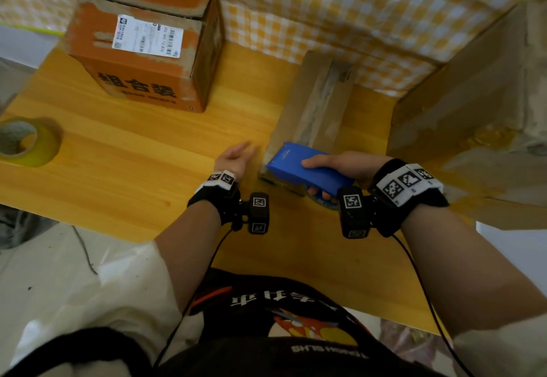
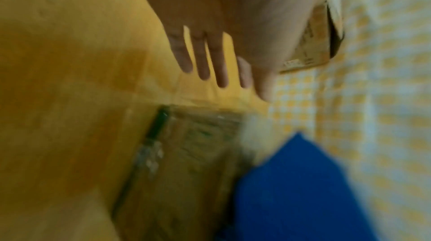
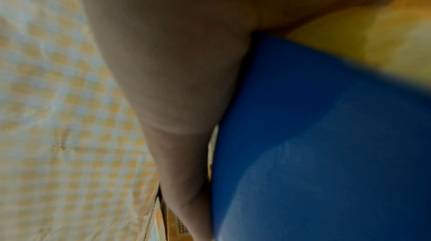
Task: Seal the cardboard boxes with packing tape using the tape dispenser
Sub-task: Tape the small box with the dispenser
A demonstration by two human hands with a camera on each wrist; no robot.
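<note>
My right hand [image 1: 334,169] grips the blue tape dispenser [image 1: 307,171], which sits at the near end of a long, narrow brown cardboard box [image 1: 313,107] with old tape along its top seam. The dispenser [image 3: 314,143] fills the right wrist view beside my thumb. My left hand [image 1: 233,157] hovers over the table just left of that box, fingers [image 2: 200,57] straight and spread, holding nothing. The box's side [image 2: 182,162] and the dispenser [image 2: 291,189] show blurred in the left wrist view.
An orange cardboard box [image 1: 148,39] with a white shipping label stands at the back left of the wooden table [image 1: 133,154]. A roll of yellowish tape [image 1: 28,143] lies at the left edge. A large brown box [image 1: 473,104] stands at the right. A checked cloth [image 1: 355,6] hangs behind.
</note>
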